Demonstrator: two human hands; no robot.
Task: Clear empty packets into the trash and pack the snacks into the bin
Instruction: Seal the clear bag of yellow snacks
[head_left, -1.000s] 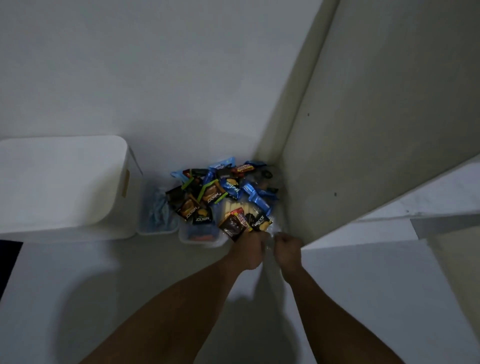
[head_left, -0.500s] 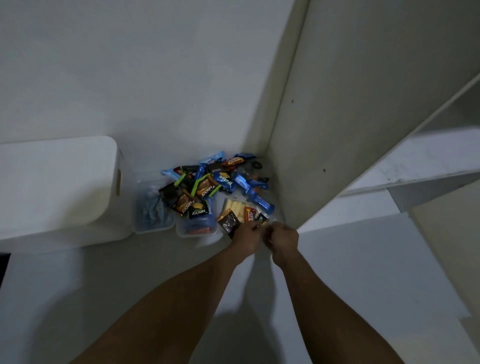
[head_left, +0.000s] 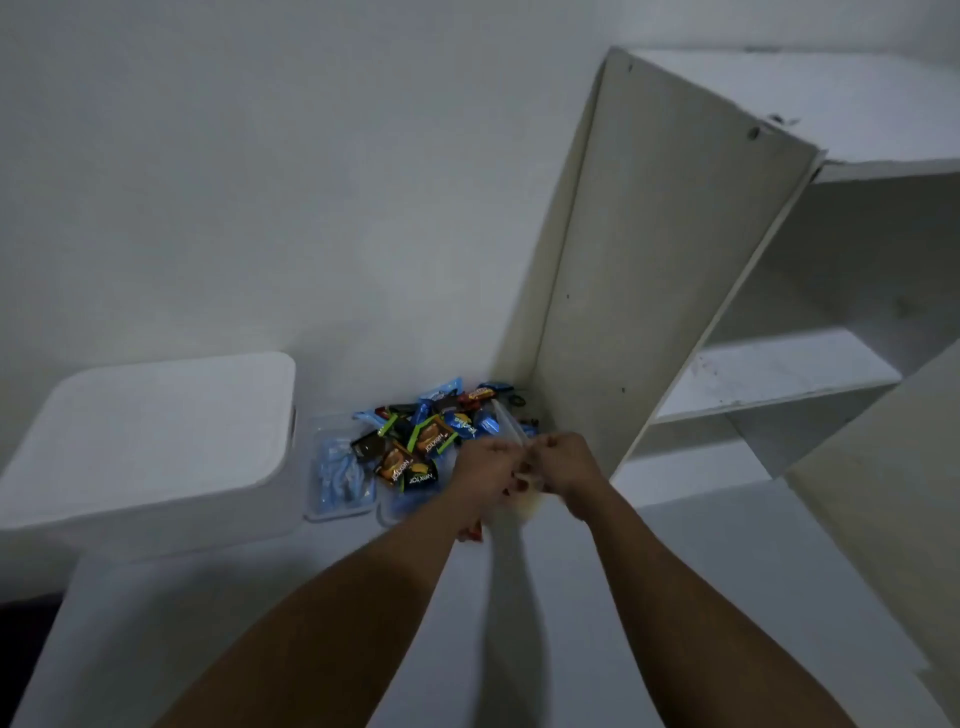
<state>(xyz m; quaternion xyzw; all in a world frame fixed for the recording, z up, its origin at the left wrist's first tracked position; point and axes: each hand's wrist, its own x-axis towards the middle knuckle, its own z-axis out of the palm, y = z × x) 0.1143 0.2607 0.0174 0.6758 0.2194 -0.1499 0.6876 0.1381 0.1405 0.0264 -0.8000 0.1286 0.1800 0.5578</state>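
Down in the corner between wall (head_left: 260, 182) and white shelf unit (head_left: 649, 260), I count one heap of snack packets (head_left: 431, 441), too jumbled for an exact number, though three orange-and-black ones read clearly. It lies over two clear, round-cornered plastic tubs (head_left: 337, 514); the left one holds glossy blue pieces (head_left: 337, 473). One matte white bin (head_left: 156, 431), flat-topped with rounded corners, stands just beside them. My two hands meet before the heap: left hand (head_left: 483, 473) and right hand (head_left: 563, 465) each pinch a thin translucent packet (head_left: 510, 425) raised between them. Half a second ago they were lower, by the floor; my view has since pulled back.
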